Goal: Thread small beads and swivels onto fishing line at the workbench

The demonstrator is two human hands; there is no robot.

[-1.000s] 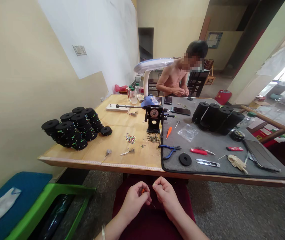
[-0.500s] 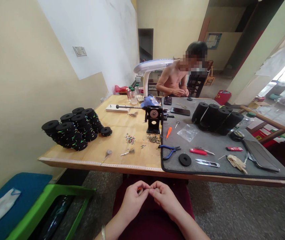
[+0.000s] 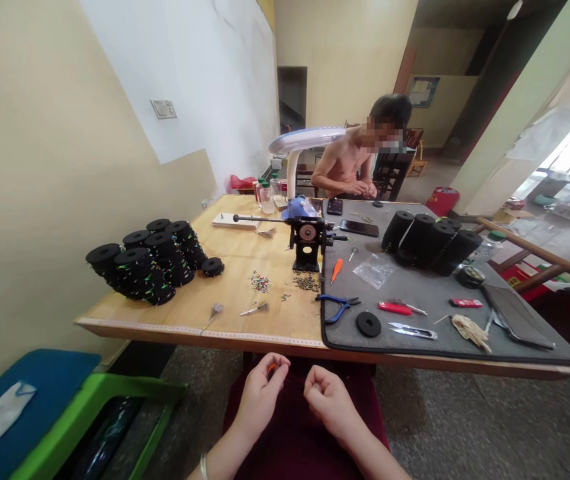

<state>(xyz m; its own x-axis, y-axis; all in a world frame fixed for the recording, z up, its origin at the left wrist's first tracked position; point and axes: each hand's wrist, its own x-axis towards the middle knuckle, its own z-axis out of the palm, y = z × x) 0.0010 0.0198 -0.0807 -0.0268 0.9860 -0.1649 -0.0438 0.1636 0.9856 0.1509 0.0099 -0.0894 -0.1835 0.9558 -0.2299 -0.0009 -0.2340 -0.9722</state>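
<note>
Both of my hands hang over my lap, just below the front edge of the wooden table [image 3: 185, 313]. My left hand [image 3: 261, 393] is curled, its fingertips pinching a tiny orange piece [image 3: 271, 367]. My right hand [image 3: 329, 401] is closed in a loose fist a little to the right, apart from the left; what it holds is hidden. A black disc [image 3: 368, 323] and blue pliers [image 3: 337, 305] lie on the grey mat [image 3: 429, 293] nearest my hands.
Stacked black discs [image 3: 147, 263] fill the table's left. A black hand-crank winder [image 3: 307, 239] stands mid-table, black rolls [image 3: 432, 235] at the right. Red cutter [image 3: 395, 308], snips [image 3: 412, 330] and coloured beads [image 3: 261, 282] lie about. A person sits at the far end. A green stool [image 3: 115, 407] stands at my left.
My hands touched fingertips half a second ago and have drawn apart; the left rose toward the table edge with the orange piece. The view tilted slightly down.
</note>
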